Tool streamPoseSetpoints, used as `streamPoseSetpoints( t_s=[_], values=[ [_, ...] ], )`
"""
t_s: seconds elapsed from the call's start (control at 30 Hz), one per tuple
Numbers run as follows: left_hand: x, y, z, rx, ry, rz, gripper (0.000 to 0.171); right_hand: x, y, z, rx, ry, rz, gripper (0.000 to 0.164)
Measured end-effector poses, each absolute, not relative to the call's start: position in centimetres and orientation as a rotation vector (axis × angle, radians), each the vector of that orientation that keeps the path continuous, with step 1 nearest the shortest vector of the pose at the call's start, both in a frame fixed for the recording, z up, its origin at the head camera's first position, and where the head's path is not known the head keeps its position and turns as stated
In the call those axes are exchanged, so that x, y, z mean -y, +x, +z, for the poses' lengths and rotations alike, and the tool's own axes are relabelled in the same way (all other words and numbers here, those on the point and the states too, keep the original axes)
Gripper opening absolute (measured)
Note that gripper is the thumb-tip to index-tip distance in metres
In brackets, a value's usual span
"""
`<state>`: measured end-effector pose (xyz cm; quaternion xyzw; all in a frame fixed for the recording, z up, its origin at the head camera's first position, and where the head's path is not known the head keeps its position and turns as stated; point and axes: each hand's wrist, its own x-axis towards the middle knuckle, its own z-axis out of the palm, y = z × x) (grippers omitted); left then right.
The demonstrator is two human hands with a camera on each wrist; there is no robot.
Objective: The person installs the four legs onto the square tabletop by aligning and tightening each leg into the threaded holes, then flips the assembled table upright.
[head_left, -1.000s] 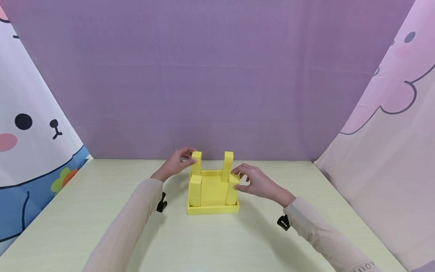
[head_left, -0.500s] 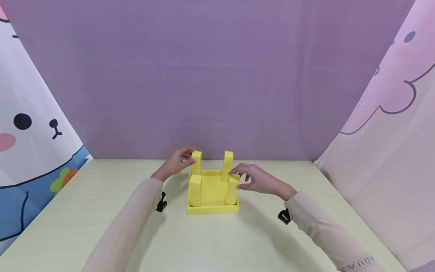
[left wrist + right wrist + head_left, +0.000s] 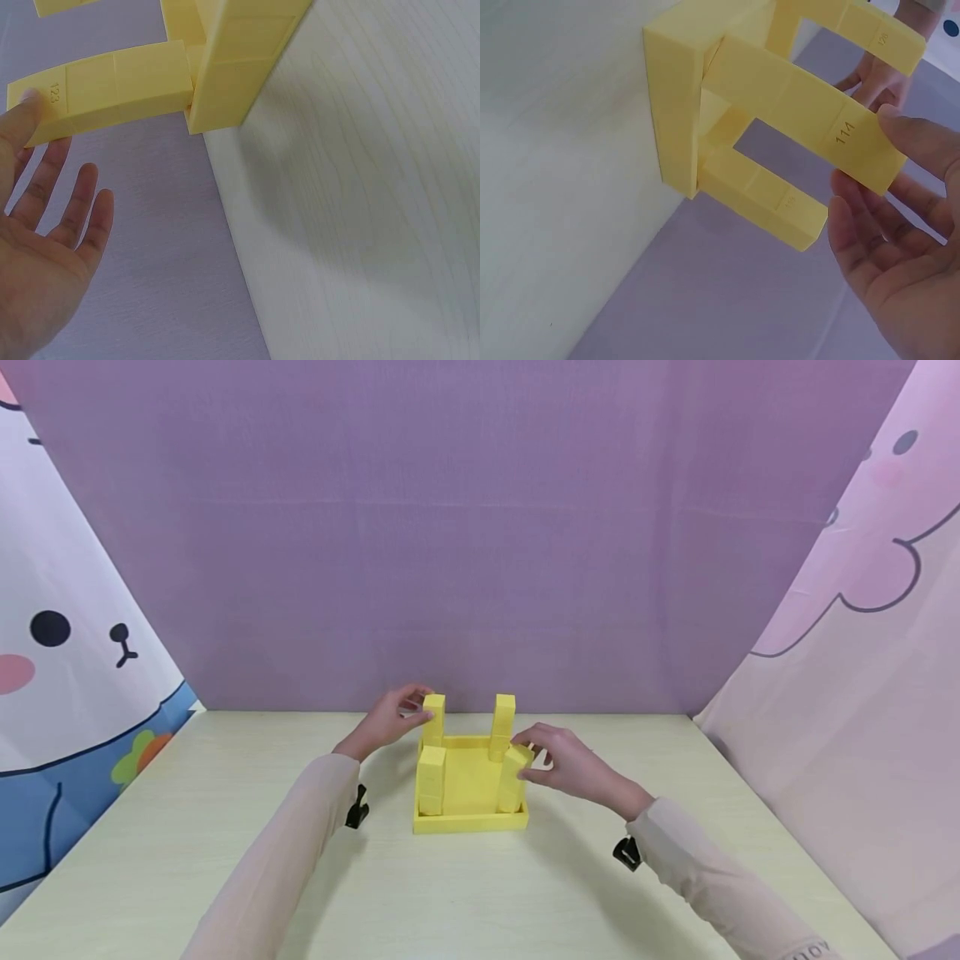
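A shallow yellow tray (image 3: 471, 824) sits on the table, a tall yellow block post standing in each corner. At the far-left corner my left hand (image 3: 385, 725) pinches the top of a post (image 3: 124, 84) marked 123 between thumb and index finger, the other fingers spread apart. My right hand (image 3: 576, 766) pinches the top of the near-right post (image 3: 810, 112), marked 114, with thumb and fingertips; this post leans slightly right. The near-left post (image 3: 431, 785) and far-right post (image 3: 503, 722) stand untouched.
The pale wood-look table (image 3: 472, 902) meets a purple cloth backdrop (image 3: 480, 543) just behind the tray. Printed cartoon cloths hang at left (image 3: 75, 710) and right (image 3: 862, 677). A black clip-like piece (image 3: 626, 853) hangs at the right wrist, another (image 3: 357, 807) at the left.
My right hand shifted up and left over the near-right post, then came back and gripped its top. That post now tilts a little more to the right. The left hand stayed put.
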<state>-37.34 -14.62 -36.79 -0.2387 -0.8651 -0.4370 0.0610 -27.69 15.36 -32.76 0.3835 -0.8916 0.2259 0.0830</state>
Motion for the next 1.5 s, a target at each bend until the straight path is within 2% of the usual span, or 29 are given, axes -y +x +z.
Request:
streamPoseSetpoints(
  t_s=[0.3, 0.6, 1.13, 1.5],
  values=[
    [14.6, -37.4, -36.8, 2.592, -0.749, -1.329, 0.036, -15.5, -28.2, -32.0, 2.774, 1.218, 0.634, 0.044],
    [14.6, -37.3, -36.7, 2.602, -0.734, -1.327, 0.036, -15.7, -28.9, -31.5, 2.765, 1.340, 0.647, 0.036],
    [14.6, -37.1, -36.5, 2.607, -0.742, -1.323, 0.037, -15.3, -28.1, -32.7, 2.668, 1.161, 0.597, 0.033],
    [14.5, -37.2, -36.6, 2.570, -0.773, -1.335, 0.037, -15.8, -28.7, -32.1, 2.765, 1.212, 0.630, 0.039]
  ],
)
